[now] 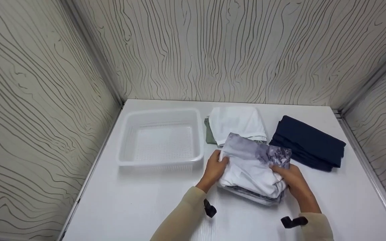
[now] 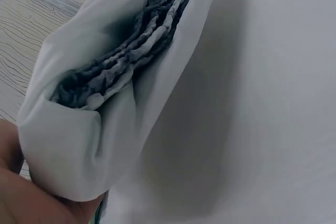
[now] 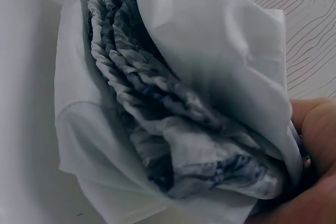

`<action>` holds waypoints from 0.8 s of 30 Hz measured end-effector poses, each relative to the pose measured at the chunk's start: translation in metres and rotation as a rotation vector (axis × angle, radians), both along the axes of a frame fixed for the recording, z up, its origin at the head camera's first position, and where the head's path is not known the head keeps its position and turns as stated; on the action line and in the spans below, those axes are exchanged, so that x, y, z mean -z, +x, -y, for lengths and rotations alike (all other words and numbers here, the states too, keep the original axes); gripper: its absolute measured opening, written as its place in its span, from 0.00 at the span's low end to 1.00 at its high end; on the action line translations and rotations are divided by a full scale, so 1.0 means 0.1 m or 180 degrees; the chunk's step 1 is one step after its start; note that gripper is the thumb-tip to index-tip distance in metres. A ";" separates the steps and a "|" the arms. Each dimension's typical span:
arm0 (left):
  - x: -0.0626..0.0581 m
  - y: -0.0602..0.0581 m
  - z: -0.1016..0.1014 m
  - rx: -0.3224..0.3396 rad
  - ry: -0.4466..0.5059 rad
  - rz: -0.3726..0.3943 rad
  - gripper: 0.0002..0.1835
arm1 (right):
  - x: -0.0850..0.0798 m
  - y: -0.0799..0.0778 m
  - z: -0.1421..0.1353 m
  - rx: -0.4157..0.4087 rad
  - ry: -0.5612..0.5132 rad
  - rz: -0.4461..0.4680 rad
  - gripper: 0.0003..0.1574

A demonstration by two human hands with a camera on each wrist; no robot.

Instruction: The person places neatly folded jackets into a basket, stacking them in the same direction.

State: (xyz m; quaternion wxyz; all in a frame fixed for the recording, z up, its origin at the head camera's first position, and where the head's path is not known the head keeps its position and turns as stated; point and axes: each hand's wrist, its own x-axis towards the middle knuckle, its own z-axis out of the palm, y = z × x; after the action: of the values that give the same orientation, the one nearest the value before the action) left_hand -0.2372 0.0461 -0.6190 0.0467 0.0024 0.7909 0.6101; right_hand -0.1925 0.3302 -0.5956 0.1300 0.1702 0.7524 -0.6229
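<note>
Between both hands is a folded white garment with a grey-purple patterned part; its exact kind cannot be told. My left hand grips its left edge, thumb on top. At the right edge my right hand holds it the same way, thumb over the cloth. Dark patterned, gathered layers show inside the fold of the garment in the left wrist view. The right wrist view shows those layers between white outer folds of the garment. The bundle appears held slightly above the white table.
A white plastic basket stands at the left of the table. Behind the held garment lies a folded white cloth on a green cloth. A folded navy cloth lies at the right. Wood-patterned panels enclose the table.
</note>
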 end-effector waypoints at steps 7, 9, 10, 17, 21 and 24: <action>-0.15 -0.06 0.00 -0.0072 0.0198 0.0000 0.18 | -0.17 -0.14 0.02 -0.0030 -0.0113 -0.0074 0.52; -0.21 -0.09 0.01 -0.0106 0.0246 0.0012 0.19 | -0.23 -0.18 0.03 -0.0066 -0.0173 -0.0118 0.52; -0.23 -0.10 0.02 -0.0113 0.0268 0.0016 0.19 | -0.25 -0.19 0.04 -0.0079 -0.0221 -0.0144 0.51; -0.39 -0.21 0.12 -0.0098 0.0435 -0.0049 0.21 | -0.41 -0.28 0.08 -0.0477 -0.0454 -0.0256 0.50; -0.44 -0.26 0.19 -0.0089 0.0575 -0.0046 0.19 | -0.49 -0.35 0.12 -0.0650 -0.0427 -0.0351 0.54; -0.49 -0.30 0.26 -0.0138 0.0629 -0.0081 0.18 | -0.56 -0.42 0.17 -0.0624 -0.0433 -0.0426 0.57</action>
State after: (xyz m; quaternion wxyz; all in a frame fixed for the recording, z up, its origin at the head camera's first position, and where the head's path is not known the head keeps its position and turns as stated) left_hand -0.2669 0.0206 -0.5700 0.0229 -0.0024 0.7273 0.6859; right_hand -0.2347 0.3136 -0.5393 0.1511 0.0447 0.7284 -0.6668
